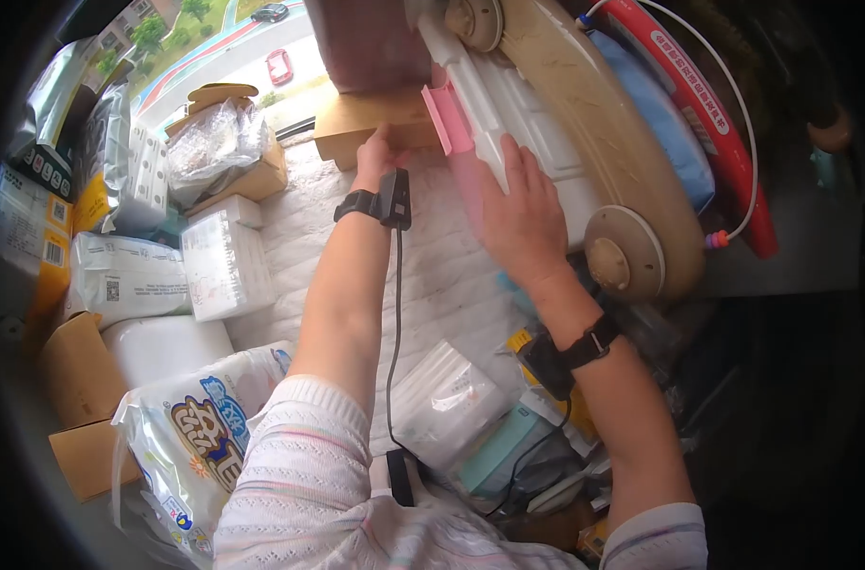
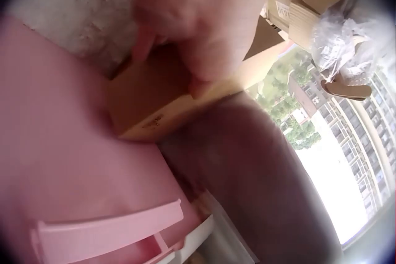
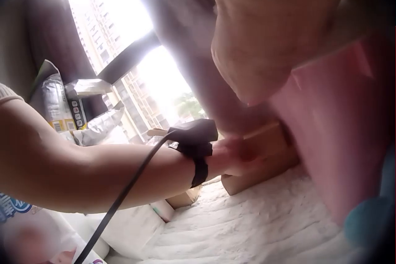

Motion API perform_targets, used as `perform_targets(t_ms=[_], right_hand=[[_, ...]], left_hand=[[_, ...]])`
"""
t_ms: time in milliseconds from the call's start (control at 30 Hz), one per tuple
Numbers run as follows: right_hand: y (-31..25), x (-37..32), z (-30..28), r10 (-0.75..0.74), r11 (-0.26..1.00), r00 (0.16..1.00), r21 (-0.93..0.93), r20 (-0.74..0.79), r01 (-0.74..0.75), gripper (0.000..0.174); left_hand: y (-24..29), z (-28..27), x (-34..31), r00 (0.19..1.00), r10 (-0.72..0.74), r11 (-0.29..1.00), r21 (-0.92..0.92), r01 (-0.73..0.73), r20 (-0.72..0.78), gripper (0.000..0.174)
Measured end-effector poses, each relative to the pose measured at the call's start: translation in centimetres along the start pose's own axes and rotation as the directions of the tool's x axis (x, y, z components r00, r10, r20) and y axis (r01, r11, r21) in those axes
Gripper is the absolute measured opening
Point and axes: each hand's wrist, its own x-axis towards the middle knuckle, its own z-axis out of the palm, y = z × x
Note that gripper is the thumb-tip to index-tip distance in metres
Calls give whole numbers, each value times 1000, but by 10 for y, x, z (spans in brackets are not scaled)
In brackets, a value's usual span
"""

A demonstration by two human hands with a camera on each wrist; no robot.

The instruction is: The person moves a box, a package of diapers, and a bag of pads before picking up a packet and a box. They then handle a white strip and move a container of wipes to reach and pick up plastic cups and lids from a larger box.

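Head view, left hand (image 1: 379, 152) holds labelled box (image 1: 355, 120)

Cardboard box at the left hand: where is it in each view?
Head: cardboard box top centre, by the window, in the left hand's grip.
Left wrist: box centre, under the hand.
Right wrist: box right of centre, beyond the wrist strap.
Shared landmark: the pink plastic part beside it, in all three.

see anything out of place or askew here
yes: the beige and white plastic frame lies tipped diagonally over the clutter, its pink panel against the cardboard box that the left hand grips; the right hand rests flat on it.
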Motion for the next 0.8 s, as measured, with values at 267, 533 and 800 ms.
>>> perform_targets(t_ms=[267, 533, 800], right_hand=[[0, 0, -2, -7, 999, 999, 32, -32, 8, 36], [0, 1, -2, -5, 999, 1000, 43, -29, 7, 36], [-2, 2, -5, -2, 999, 1000, 53, -29, 3, 35]], left_hand=[[21, -27, -1, 988, -106, 947, 291, 134, -108, 60], [50, -65, 16, 952, 257, 927, 320, -194, -168, 56], [45, -40, 4, 903, 246, 968, 136, -210, -352, 32]])
